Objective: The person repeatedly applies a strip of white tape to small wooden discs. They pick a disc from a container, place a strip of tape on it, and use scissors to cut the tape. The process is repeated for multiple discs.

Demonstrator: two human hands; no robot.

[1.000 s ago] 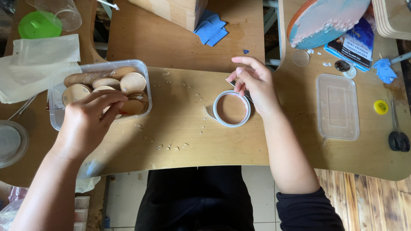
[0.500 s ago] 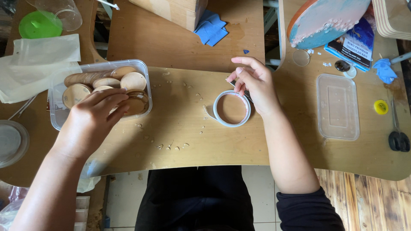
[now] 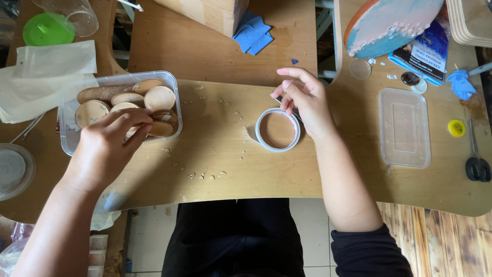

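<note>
The left hand (image 3: 105, 149) is reaching into a clear plastic tub (image 3: 69, 141) of round wooden discs (image 3: 159, 98), its grip curled down with fingertips drawn together over the discs at the tub's near edge; whether a disc is actually being pinched cannot be told, since the fingers are hiding what lies under them. The rest of the discs are lying just beyond and to either side of that grip, some flat, some leaning on edge. The right hand (image 3: 306, 100) is resting on the pale wooden bench (image 3: 215, 159) with its grip bent over the far rim of a roll of white tape (image 3: 277, 130); thumb and forefinger are pressing close together at that rim, seemingly on the tape's edge, though the contact itself is too small to make out. The roll is lying flat, directly below and touching this grip, well apart from the tub. Small pale scraps (image 3: 205, 175) are scattered on the bench between the two hands. Beyond the right grip a folded blue cloth (image 3: 252, 34) is lying, and off to its outer side a clear plastic lid (image 3: 405, 127) and a pair of scissors (image 3: 477, 165) are sitting well apart from it.
</note>
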